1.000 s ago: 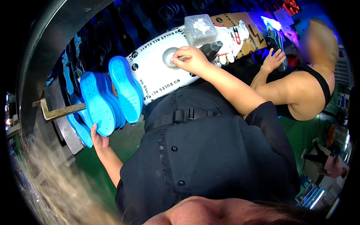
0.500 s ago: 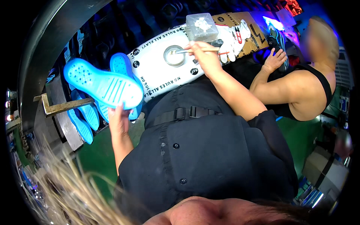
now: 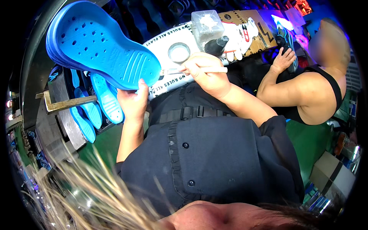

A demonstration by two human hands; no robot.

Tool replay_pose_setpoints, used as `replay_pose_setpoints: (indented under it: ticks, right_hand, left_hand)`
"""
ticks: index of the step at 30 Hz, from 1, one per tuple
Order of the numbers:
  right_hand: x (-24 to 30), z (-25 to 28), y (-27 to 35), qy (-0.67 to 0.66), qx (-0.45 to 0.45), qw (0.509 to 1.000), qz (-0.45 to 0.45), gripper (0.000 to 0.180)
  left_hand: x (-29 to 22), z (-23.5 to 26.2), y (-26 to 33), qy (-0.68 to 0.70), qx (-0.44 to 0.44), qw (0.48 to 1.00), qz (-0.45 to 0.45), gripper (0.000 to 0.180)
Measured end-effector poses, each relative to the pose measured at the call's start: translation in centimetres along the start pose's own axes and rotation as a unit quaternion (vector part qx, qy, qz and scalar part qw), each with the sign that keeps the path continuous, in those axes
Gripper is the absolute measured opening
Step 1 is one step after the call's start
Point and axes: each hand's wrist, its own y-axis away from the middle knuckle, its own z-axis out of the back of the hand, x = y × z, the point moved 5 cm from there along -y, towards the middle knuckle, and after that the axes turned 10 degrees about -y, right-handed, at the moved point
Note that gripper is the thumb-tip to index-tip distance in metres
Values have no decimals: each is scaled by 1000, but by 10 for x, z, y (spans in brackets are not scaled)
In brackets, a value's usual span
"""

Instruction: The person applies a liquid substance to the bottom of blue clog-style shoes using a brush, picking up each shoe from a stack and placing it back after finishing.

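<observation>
The counter (image 3: pixel 157 53) has white printed sheeting (image 3: pixel 164 46) on its left part and brown cardboard (image 3: pixel 263 32) on its right. A round dish (image 3: pixel 179 52) sits on the sheeting; farther right stand a clear box (image 3: pixel 208 31) and, nearer, a dark tapered bottle (image 3: pixel 216 46). Beyond those, white gloves (image 3: pixel 232 40) carry red-handled snips (image 3: pixel 245 33).

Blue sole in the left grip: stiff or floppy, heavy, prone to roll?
Probably fairly stiff: the left grip holds the blue sole at one end and the rest juts out without obvious sag. Likely light for its size, since one hand supports it off-centre. Unlikely to roll if set down, given its long, broad shape.
</observation>
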Motion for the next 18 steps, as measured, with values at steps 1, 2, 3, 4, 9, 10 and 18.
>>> replay_pose_setpoints:
  ticks: [1, 2, 3, 4, 9, 10, 18]
  right_hand:
    - [0, -1, 0, -1, 0, 1000, -1, 19]
    - [-2, -3, 0, 12, 7, 1000, -13, 18]
    - [-3, -5, 1, 25, 16, 999, -24, 17]
    - [-4, -7, 0, 24, 19, 999, -25, 17]
    - [0, -13, 0, 70, 69, 995, -14, 16]
    - [1, -12, 0, 70, 70, 995, -15, 16]
    - [3, -10, -5, 83, 55, 994, 50, 12]
  left_hand:
    - [-2, -1, 0, -9, 3, 1000, -7, 40]
    - [-4, -1, 1, -18, 7, 1000, -13, 38]
    - [-6, -1, 1, -19, 4, 1000, -11, 38]
    - [-9, -1, 2, -14, 2, 1000, -22, 36]
    - [-11, 1, 1, -21, 7, 999, -47, 28]
    - [-11, 2, 1, -20, 7, 998, -53, 26]
    - [-10, 3, 3, -41, 25, 998, -50, 23]
